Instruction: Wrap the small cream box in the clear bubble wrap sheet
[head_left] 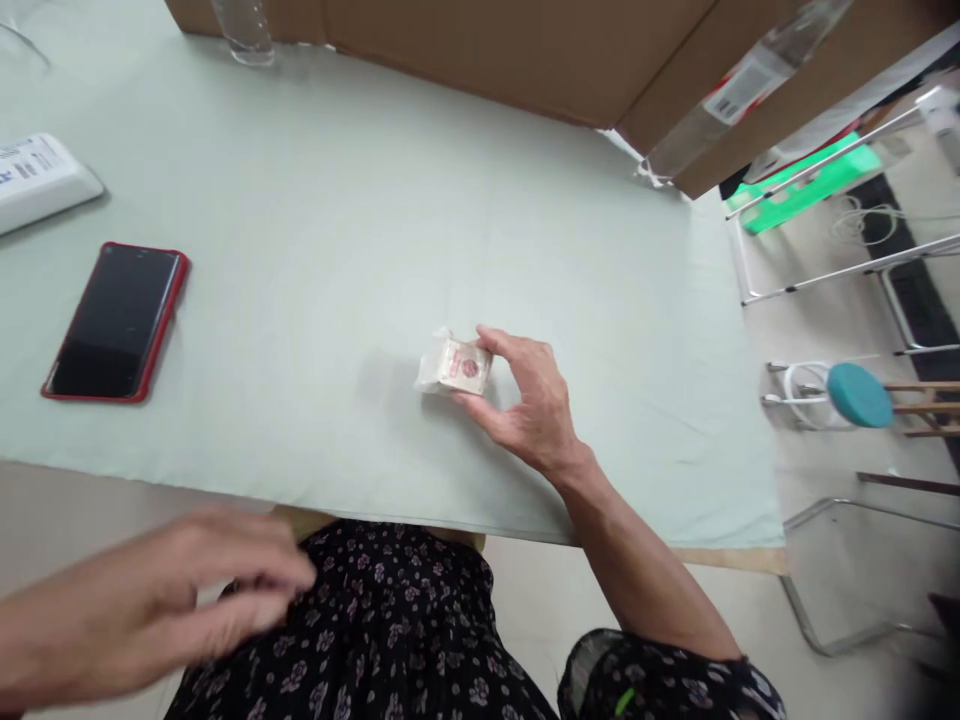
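My right hand (529,400) rests on the pale green tablecloth (337,230), thumb and fingers pinched around a small white wrapped packet (457,366) with a red round mark on its face. The packet sits on the cloth near the table's front edge. My left hand (180,595) hovers below the table edge over my dark flowered lap, smeared by motion, fingers stretched out and slightly apart, holding nothing I can see.
A black phone in a red case (116,322) lies at the left. A white box (37,178) sits at the far left edge. Clear bottles (244,30) (731,95) and cardboard panels (487,50) stand at the back. A teal stool (859,395) and metal racks are right of the table.
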